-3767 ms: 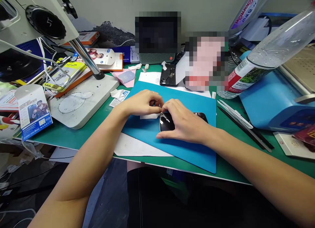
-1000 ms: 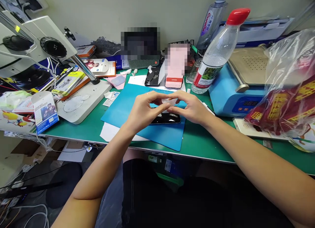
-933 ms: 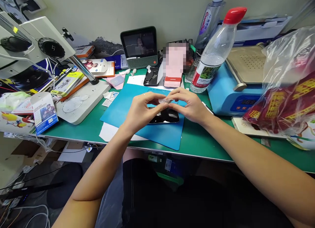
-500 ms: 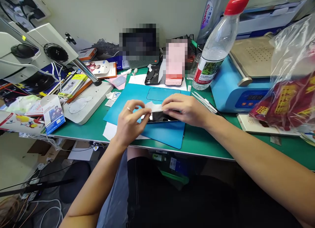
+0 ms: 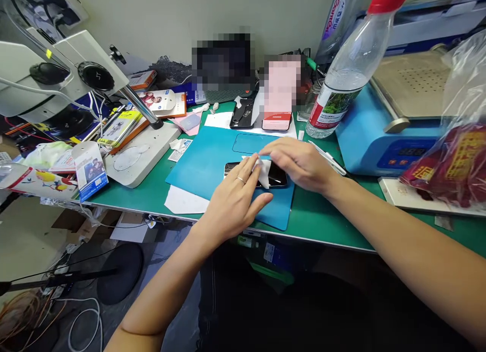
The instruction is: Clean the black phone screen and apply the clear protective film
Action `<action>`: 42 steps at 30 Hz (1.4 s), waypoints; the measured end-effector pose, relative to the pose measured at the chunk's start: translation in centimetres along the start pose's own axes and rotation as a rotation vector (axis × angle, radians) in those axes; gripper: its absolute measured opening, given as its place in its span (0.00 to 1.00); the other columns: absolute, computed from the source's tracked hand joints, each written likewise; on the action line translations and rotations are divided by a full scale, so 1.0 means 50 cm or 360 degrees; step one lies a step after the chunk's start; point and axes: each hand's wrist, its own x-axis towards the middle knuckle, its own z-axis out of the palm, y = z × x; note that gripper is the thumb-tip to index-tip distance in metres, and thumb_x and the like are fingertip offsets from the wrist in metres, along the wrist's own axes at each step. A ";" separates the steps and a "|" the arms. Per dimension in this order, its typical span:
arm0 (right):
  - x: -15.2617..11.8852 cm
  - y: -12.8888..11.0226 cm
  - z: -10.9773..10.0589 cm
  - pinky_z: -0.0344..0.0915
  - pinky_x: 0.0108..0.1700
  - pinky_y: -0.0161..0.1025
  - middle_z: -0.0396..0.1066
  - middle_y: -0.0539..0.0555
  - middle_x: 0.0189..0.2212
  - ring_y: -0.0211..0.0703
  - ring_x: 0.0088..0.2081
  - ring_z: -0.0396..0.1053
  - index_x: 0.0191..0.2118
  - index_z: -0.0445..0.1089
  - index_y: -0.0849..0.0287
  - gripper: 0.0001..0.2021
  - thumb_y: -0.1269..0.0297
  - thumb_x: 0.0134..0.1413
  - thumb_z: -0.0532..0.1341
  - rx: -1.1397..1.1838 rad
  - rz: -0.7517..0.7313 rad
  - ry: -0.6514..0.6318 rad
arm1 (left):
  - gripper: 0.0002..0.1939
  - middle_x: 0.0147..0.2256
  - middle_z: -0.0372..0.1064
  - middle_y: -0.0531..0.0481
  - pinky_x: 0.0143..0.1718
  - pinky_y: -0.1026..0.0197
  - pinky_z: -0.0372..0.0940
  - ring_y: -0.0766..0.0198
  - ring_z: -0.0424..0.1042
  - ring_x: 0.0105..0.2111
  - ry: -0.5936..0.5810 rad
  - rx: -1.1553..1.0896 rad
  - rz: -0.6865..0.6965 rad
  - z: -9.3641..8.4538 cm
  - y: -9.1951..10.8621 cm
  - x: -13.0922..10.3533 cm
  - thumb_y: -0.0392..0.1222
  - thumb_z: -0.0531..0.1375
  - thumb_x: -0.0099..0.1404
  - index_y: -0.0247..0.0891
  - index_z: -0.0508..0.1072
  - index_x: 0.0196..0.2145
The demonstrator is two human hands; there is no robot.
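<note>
A dark, glossy phone (image 5: 280, 177) lies flat on the blue mat (image 5: 201, 159), crosswise in front of me. On its middle rests a crumpled white wipe (image 5: 265, 176). My left hand (image 5: 235, 200), with a ring on one finger, lies over the phone's left part. Its fingers are stretched out, their tips against the wipe, and its thumb stands apart. From the right, my right hand (image 5: 306, 162) reaches over the phone's far right part, fingers extended toward the wipe and the left fingertips. Its fingertips are partly hidden; I see no grip on the wipe.
A microscope stand (image 5: 140, 154) is on the left, beside small packets. Behind the mat are a black phone (image 5: 242, 116) and a propped pink-screened phone (image 5: 276, 121). A red-capped bottle (image 5: 334, 99), white tweezers (image 5: 327, 157) and a blue heating plate (image 5: 364, 144) stand right.
The wipe was held up between both hands' fingertips above the phone; now it lies on the phone. My left hand has flattened out over it. The view has shifted slightly.
</note>
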 end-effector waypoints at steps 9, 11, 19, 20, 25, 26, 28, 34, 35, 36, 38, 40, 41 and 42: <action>0.000 0.015 -0.004 0.70 0.52 0.51 0.82 0.60 0.42 0.53 0.46 0.77 0.43 0.79 0.57 0.20 0.52 0.73 0.53 -0.0083 0.0161 0.0026 | 0.34 0.71 0.58 0.31 0.72 0.40 0.54 0.44 0.56 0.73 -0.0211 0.0215 -0.0065 0.021 0.006 0.009 0.58 0.50 0.80 0.28 0.63 0.69; 0.000 0.015 -0.001 0.70 0.52 0.52 0.82 0.60 0.43 0.55 0.47 0.76 0.44 0.79 0.58 0.17 0.55 0.71 0.55 -0.0129 0.0141 -0.0065 | 0.33 0.71 0.58 0.33 0.72 0.38 0.55 0.43 0.56 0.73 -0.0203 0.0221 -0.0078 0.014 0.002 -0.004 0.58 0.51 0.79 0.30 0.63 0.69; -0.001 0.014 -0.002 0.69 0.53 0.55 0.82 0.59 0.43 0.56 0.49 0.73 0.43 0.81 0.56 0.14 0.58 0.69 0.58 -0.0111 0.0035 -0.0341 | 0.27 0.69 0.63 0.36 0.72 0.37 0.55 0.42 0.60 0.71 -0.0126 0.0164 -0.0149 -0.009 -0.012 -0.070 0.53 0.55 0.78 0.39 0.65 0.68; -0.001 0.015 -0.001 0.69 0.54 0.55 0.82 0.59 0.43 0.57 0.49 0.73 0.43 0.81 0.56 0.14 0.58 0.69 0.58 -0.0112 0.0035 -0.0337 | 0.27 0.68 0.64 0.36 0.71 0.37 0.57 0.42 0.61 0.70 -0.0114 0.0163 -0.0171 -0.014 -0.015 -0.075 0.53 0.54 0.78 0.38 0.65 0.68; -0.001 0.021 0.001 0.68 0.54 0.58 0.81 0.62 0.44 0.58 0.50 0.72 0.45 0.81 0.58 0.16 0.56 0.69 0.58 -0.0126 0.0047 -0.0287 | 0.29 0.70 0.59 0.32 0.70 0.37 0.59 0.40 0.56 0.72 -0.0010 0.0160 -0.0205 -0.020 -0.022 -0.069 0.54 0.52 0.79 0.34 0.62 0.70; -0.001 0.022 0.001 0.68 0.55 0.58 0.81 0.62 0.45 0.58 0.50 0.72 0.45 0.81 0.58 0.16 0.55 0.69 0.58 -0.0123 0.0049 -0.0287 | 0.30 0.71 0.57 0.33 0.71 0.37 0.57 0.41 0.54 0.73 -0.0018 0.0151 -0.0184 -0.017 -0.022 -0.062 0.54 0.52 0.79 0.35 0.60 0.71; -0.001 0.025 -0.001 0.68 0.55 0.59 0.81 0.62 0.45 0.58 0.50 0.72 0.45 0.81 0.57 0.16 0.55 0.69 0.58 -0.0117 0.0062 -0.0278 | 0.30 0.72 0.56 0.35 0.72 0.37 0.54 0.42 0.53 0.74 -0.0060 0.0141 -0.0153 -0.010 -0.025 -0.049 0.53 0.51 0.80 0.36 0.58 0.72; -0.002 0.031 -0.004 0.67 0.56 0.58 0.81 0.60 0.45 0.57 0.51 0.72 0.45 0.82 0.55 0.17 0.52 0.69 0.58 -0.0125 0.0108 -0.0277 | 0.19 0.60 0.73 0.38 0.62 0.41 0.65 0.44 0.71 0.60 0.0143 0.0097 -0.0266 -0.002 -0.046 -0.029 0.46 0.55 0.78 0.37 0.72 0.60; -0.001 0.031 -0.003 0.67 0.56 0.59 0.80 0.60 0.46 0.58 0.51 0.72 0.45 0.82 0.55 0.17 0.52 0.69 0.58 -0.0129 0.0105 -0.0282 | 0.15 0.55 0.76 0.39 0.59 0.43 0.67 0.45 0.73 0.56 0.0184 0.0091 -0.0307 -0.003 -0.047 -0.027 0.46 0.57 0.77 0.39 0.75 0.56; -0.001 0.031 -0.002 0.67 0.56 0.59 0.80 0.60 0.46 0.58 0.52 0.72 0.45 0.82 0.55 0.17 0.53 0.69 0.58 -0.0131 0.0103 -0.0289 | 0.12 0.51 0.77 0.40 0.55 0.44 0.69 0.46 0.74 0.52 0.0204 0.0087 -0.0348 -0.004 -0.046 -0.025 0.45 0.59 0.75 0.39 0.76 0.51; -0.001 0.031 -0.001 0.67 0.57 0.59 0.80 0.61 0.46 0.59 0.52 0.72 0.46 0.82 0.55 0.17 0.53 0.69 0.58 -0.0134 0.0109 -0.0298 | 0.06 0.45 0.76 0.42 0.49 0.46 0.69 0.48 0.73 0.46 0.0198 0.0064 -0.0407 -0.006 -0.043 -0.022 0.44 0.62 0.73 0.40 0.76 0.43; -0.001 0.031 -0.001 0.66 0.57 0.60 0.80 0.61 0.46 0.60 0.52 0.71 0.46 0.82 0.56 0.16 0.54 0.69 0.59 -0.0130 0.0124 -0.0300 | 0.04 0.42 0.75 0.44 0.46 0.48 0.68 0.49 0.72 0.44 0.0188 0.0022 -0.0447 -0.007 -0.039 -0.020 0.41 0.62 0.72 0.41 0.75 0.39; -0.001 0.031 -0.001 0.66 0.57 0.61 0.80 0.62 0.47 0.60 0.52 0.71 0.46 0.82 0.57 0.16 0.54 0.68 0.59 -0.0128 0.0131 -0.0298 | 0.04 0.40 0.75 0.45 0.45 0.49 0.67 0.51 0.72 0.43 0.0197 -0.0018 -0.0466 -0.009 -0.038 -0.020 0.40 0.61 0.72 0.41 0.75 0.37; -0.001 0.031 -0.002 0.66 0.58 0.61 0.80 0.62 0.47 0.60 0.53 0.71 0.46 0.82 0.57 0.16 0.55 0.68 0.59 -0.0125 0.0136 -0.0293 | 0.05 0.39 0.75 0.46 0.45 0.50 0.67 0.52 0.72 0.42 0.0211 -0.0076 -0.0483 -0.010 -0.038 -0.020 0.39 0.61 0.72 0.41 0.74 0.36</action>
